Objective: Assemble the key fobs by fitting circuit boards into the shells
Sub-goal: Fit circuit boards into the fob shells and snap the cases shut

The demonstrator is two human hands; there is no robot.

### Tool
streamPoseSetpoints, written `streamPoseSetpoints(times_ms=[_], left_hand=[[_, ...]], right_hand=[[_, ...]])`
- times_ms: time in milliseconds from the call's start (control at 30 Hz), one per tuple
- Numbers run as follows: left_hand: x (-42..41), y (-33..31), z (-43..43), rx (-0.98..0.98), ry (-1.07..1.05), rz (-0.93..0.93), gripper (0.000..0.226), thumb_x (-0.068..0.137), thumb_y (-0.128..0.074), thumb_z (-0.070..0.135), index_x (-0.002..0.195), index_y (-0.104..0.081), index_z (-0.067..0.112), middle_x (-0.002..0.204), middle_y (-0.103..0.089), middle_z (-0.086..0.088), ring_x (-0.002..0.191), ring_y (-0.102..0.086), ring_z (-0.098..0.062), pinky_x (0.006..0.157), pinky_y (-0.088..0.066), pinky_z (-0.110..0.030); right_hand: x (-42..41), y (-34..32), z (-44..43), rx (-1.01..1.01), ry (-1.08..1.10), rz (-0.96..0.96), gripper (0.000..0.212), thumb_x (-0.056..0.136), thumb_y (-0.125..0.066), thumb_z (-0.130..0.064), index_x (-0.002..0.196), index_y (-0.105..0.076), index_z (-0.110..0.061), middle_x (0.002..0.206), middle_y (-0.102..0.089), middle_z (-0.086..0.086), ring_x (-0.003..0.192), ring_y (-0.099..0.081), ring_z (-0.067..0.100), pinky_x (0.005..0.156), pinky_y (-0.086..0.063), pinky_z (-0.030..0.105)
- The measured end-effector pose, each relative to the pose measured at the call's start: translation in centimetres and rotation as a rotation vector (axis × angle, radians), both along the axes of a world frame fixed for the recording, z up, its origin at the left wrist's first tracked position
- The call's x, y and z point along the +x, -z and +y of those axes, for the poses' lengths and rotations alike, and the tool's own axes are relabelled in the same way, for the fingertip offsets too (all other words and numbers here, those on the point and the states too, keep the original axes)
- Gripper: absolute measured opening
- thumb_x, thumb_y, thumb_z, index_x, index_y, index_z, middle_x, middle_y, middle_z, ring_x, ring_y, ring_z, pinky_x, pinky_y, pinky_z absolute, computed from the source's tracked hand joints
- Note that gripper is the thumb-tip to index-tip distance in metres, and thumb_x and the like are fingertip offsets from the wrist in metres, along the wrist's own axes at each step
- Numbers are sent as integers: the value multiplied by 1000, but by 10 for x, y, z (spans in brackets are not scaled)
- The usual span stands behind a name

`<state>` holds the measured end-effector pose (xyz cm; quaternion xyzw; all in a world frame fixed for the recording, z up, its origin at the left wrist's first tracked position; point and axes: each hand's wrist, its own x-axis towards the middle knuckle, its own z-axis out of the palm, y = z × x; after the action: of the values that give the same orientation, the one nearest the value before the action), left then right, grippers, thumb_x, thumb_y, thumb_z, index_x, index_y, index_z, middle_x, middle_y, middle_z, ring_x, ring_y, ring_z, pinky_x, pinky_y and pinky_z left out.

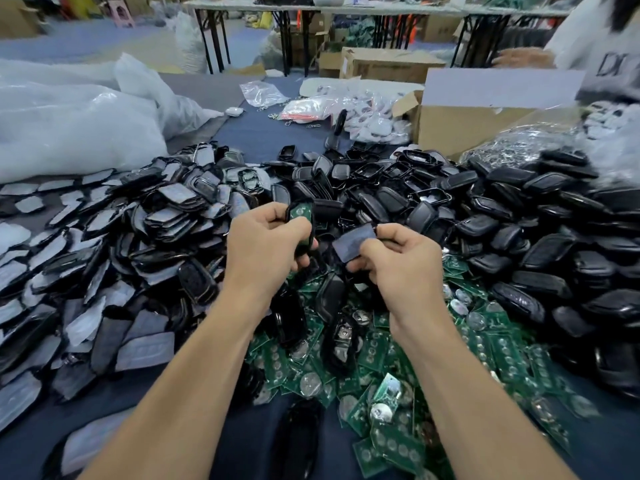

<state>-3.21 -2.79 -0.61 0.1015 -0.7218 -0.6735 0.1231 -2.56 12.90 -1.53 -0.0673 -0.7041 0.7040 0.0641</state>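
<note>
Folding tables (pixel 242 6) on black legs stand on a blue-grey floor (pixel 86 43), cardboard boxes (pixel 388 65) beside them.

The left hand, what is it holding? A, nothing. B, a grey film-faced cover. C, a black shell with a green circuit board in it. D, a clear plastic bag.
C: the left hand grips a black shell with a green circuit board showing inside; the grey cover is in the right hand.
</note>
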Motion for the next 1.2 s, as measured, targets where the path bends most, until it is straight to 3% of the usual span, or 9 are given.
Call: streamPoseSetpoints(times_ms=[133,333,533,733,867,967,1033,1100,1200], left_hand=[[3,-5,1,104,80,26,18,67,-59,9,56,-66,22,62,-69,-13,45,-56,-21,38,-39,-23],[5,-2,9,62,239,-38,39,65,-62,8,88,-83,31,66,-73,-16,46,-61,-22,42,-47,-24],[0,3,5,52,269,-125,18,62,-63,9,72,-75,0,63,-70,-17,50,-65,-24,45,-50,-24],[0,3,6,101,253,-94,15,62,-62,8,66,-76,10,65,-70,-15,50,-64,-22,44,-49,-23],[0,1,1,100,226,-32,18,62,-58,9,73,-69,0,62,-67,-13,45,-56,-20,40,-41,-21],[3,1,1,12,248,29,17,62,-57,10,72,-68,3,59,-65,-11,43,-49,-17,41,-36,-20],[6,5,5,-211,173,85,16,63,-59,15,72,-72,16,59,-66,-3,48,-49,-14,47,-39,-23],[7,7,10,-341,118,150,20,65,-61,15,73,-75,28,61,-66,11,54,-52,-9,52,-41,-21],[8,5,10,-315,245,197,40,66,-60,9,90,-83,32,75,-77,14,54,-55,-1,53,-42,-15]], right_hand=[[-2,2,4,-84,20,-23,23,87,-62,2,81,-74,-16,71,-77,9,67,-77,21,52,-51,20],[-3,3,3,-79,-36,1,15,86,-64,-1,89,-76,-11,73,-78,9,67,-78,23,55,-54,27],[-3,1,8,-193,-168,-38,18,89,-67,2,104,-76,-2,81,-79,12,71,-77,23,61,-57,23],[-3,3,9,-56,-118,-24,32,89,-58,5,77,-80,-14,74,-78,11,71,-78,25,63,-62,31],[-6,5,11,-89,-3,-32,29,87,-58,6,79,-79,-13,70,-77,10,67,-78,25,58,-58,24],[-9,7,12,-121,31,-57,26,87,-59,5,100,-76,-10,73,-78,9,67,-78,24,57,-58,23],[-9,6,11,-137,30,-72,28,88,-61,5,109,-73,-9,75,-79,8,67,-78,24,57,-58,23],[-9,5,11,-173,30,-86,28,88,-60,6,108,-74,-8,76,-79,9,69,-79,24,57,-59,23],[-8,1,13,-280,12,-108,24,88,-60,9,99,-77,-5,77,-79,13,65,-77,23,55,-58,23]])
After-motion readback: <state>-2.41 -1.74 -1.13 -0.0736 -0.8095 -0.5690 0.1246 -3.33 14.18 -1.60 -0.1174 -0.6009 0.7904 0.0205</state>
